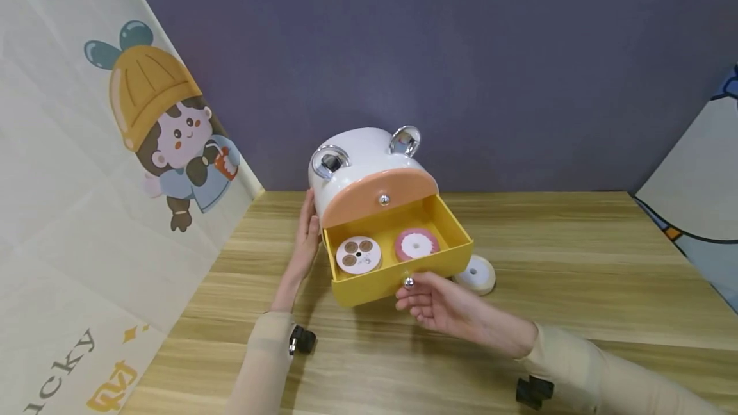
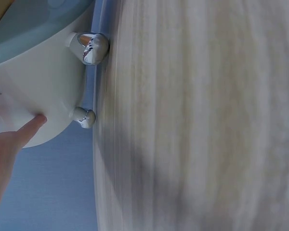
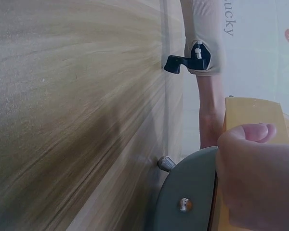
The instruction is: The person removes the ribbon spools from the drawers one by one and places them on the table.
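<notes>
A rounded white drawer box (image 1: 369, 146) with two shiny silver ears stands at the back of the table. Its orange upper drawer front (image 1: 352, 203) is closed, and the yellow lower drawer (image 1: 369, 290) is pulled out. Inside the yellow drawer lie a white disc with brown circles (image 1: 349, 260) and a pink-rimmed ribbon roll (image 1: 400, 250). My right hand (image 1: 446, 306) pinches the drawer's silver knob (image 1: 409, 282) with thumb and forefinger. My left hand (image 1: 304, 245) rests with extended fingers against the box's left side; the left wrist view shows its finger (image 2: 32, 129) touching the white wall.
A cream roll with a white centre (image 1: 483, 274) lies on the wooden table (image 1: 576, 274), partly hidden by the drawer's right corner. A dark blue panel (image 1: 519, 69) rises behind the box. A printed white sheet (image 1: 69, 210) stands to the left.
</notes>
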`<action>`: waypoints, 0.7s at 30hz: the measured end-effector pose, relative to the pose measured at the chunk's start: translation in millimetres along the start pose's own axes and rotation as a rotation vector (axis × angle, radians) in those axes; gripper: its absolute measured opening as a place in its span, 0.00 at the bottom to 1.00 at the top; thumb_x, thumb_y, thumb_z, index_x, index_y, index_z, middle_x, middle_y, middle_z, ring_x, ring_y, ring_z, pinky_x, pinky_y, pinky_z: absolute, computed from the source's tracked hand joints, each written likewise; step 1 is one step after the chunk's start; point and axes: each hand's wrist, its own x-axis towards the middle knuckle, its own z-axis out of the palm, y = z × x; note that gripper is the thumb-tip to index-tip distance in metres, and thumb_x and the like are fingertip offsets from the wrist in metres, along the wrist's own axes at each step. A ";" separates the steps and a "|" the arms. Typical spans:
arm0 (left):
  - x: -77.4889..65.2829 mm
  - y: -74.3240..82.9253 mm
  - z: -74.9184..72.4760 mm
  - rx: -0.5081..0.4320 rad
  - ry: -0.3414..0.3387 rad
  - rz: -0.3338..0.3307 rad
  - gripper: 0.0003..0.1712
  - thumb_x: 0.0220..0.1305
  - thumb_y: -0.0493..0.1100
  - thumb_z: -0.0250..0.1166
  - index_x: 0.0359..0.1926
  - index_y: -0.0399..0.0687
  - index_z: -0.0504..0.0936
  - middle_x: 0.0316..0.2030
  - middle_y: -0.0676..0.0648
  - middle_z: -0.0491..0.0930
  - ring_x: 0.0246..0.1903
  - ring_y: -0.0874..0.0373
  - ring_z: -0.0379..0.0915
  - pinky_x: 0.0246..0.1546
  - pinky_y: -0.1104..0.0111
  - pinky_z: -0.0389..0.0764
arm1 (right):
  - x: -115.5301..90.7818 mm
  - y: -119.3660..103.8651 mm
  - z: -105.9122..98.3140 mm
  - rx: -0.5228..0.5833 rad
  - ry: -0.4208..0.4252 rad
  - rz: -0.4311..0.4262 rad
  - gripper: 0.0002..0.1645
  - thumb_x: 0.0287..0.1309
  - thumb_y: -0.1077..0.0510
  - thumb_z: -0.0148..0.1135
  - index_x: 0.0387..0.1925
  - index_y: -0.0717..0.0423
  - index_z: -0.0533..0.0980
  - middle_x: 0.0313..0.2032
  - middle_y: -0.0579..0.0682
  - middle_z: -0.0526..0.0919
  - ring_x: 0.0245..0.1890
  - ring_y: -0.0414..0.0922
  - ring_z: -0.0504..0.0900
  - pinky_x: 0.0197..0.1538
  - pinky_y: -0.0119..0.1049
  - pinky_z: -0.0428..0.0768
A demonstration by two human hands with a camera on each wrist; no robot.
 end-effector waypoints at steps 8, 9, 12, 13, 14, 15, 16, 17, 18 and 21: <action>3.4 -23.8 -7.4 -0.025 0.016 0.021 0.32 0.81 0.46 0.38 0.79 0.66 0.42 0.80 0.46 0.42 0.77 0.41 0.45 0.69 0.38 0.64 | -3.0 0.7 -0.7 -0.088 -0.164 0.064 0.26 0.77 0.46 0.38 0.42 0.52 0.81 0.40 0.43 0.88 0.35 0.33 0.82 0.43 0.23 0.80; 3.8 -25.1 -7.7 -0.025 0.016 0.025 0.31 0.81 0.48 0.38 0.79 0.67 0.42 0.80 0.46 0.43 0.77 0.41 0.46 0.68 0.38 0.64 | -4.8 -0.3 -0.8 -0.122 -0.196 0.083 0.26 0.77 0.45 0.38 0.43 0.52 0.81 0.40 0.43 0.88 0.36 0.33 0.82 0.43 0.23 0.80; 5.4 -27.5 -7.6 -0.024 0.016 0.045 0.32 0.80 0.55 0.42 0.79 0.69 0.44 0.80 0.47 0.43 0.77 0.42 0.45 0.69 0.38 0.63 | -12.4 -7.6 -0.6 -0.242 -0.302 0.091 0.24 0.77 0.49 0.41 0.47 0.57 0.81 0.42 0.43 0.88 0.38 0.33 0.83 0.45 0.24 0.82; 5.9 -28.0 -7.3 -0.025 0.015 0.051 0.33 0.79 0.56 0.43 0.79 0.69 0.44 0.80 0.48 0.43 0.78 0.43 0.45 0.69 0.39 0.63 | -15.3 -12.1 0.6 -0.290 -0.345 0.071 0.24 0.77 0.51 0.42 0.50 0.61 0.80 0.43 0.44 0.88 0.38 0.33 0.83 0.46 0.24 0.82; 5.4 -24.2 -6.0 -0.026 0.014 0.044 0.32 0.79 0.54 0.42 0.79 0.68 0.44 0.80 0.48 0.42 0.78 0.43 0.44 0.70 0.39 0.62 | -18.3 -18.1 2.6 -0.337 -0.387 0.046 0.23 0.77 0.53 0.42 0.52 0.66 0.78 0.45 0.44 0.88 0.39 0.33 0.83 0.47 0.25 0.82; 5.4 -23.7 -5.4 -0.027 0.013 0.046 0.33 0.79 0.54 0.42 0.79 0.68 0.44 0.80 0.48 0.42 0.78 0.44 0.43 0.71 0.39 0.61 | -21.3 -25.3 5.3 -0.390 -0.413 0.020 0.23 0.77 0.54 0.43 0.54 0.69 0.76 0.46 0.46 0.87 0.41 0.34 0.83 0.48 0.26 0.83; 5.9 -23.5 -5.1 -0.032 0.011 0.048 0.32 0.80 0.53 0.42 0.79 0.67 0.44 0.80 0.48 0.42 0.78 0.44 0.43 0.71 0.40 0.60 | -24.1 -33.4 9.7 -0.451 -0.424 -0.010 0.23 0.77 0.55 0.45 0.55 0.71 0.75 0.47 0.48 0.87 0.41 0.35 0.83 0.49 0.27 0.83; 6.2 -23.1 -4.7 -0.034 0.011 0.051 0.32 0.80 0.52 0.42 0.79 0.66 0.44 0.80 0.48 0.42 0.78 0.44 0.42 0.72 0.40 0.59 | -26.3 -42.0 14.7 -0.520 -0.428 -0.047 0.23 0.76 0.56 0.46 0.56 0.72 0.73 0.48 0.50 0.87 0.42 0.35 0.83 0.50 0.29 0.84; 6.3 -22.9 -4.4 -0.033 0.010 0.053 0.32 0.80 0.51 0.42 0.79 0.66 0.44 0.80 0.47 0.42 0.78 0.44 0.42 0.72 0.40 0.59 | -27.9 -50.8 20.5 -0.583 -0.420 -0.075 0.23 0.76 0.56 0.47 0.57 0.73 0.72 0.49 0.52 0.86 0.43 0.37 0.83 0.51 0.31 0.84; 6.9 -26.1 -4.9 -0.030 0.015 0.072 0.32 0.80 0.51 0.42 0.79 0.65 0.44 0.80 0.47 0.43 0.78 0.44 0.42 0.72 0.40 0.58 | -27.3 -75.3 39.2 -0.779 -0.327 -0.146 0.20 0.74 0.54 0.52 0.55 0.66 0.76 0.50 0.60 0.84 0.42 0.42 0.84 0.52 0.36 0.85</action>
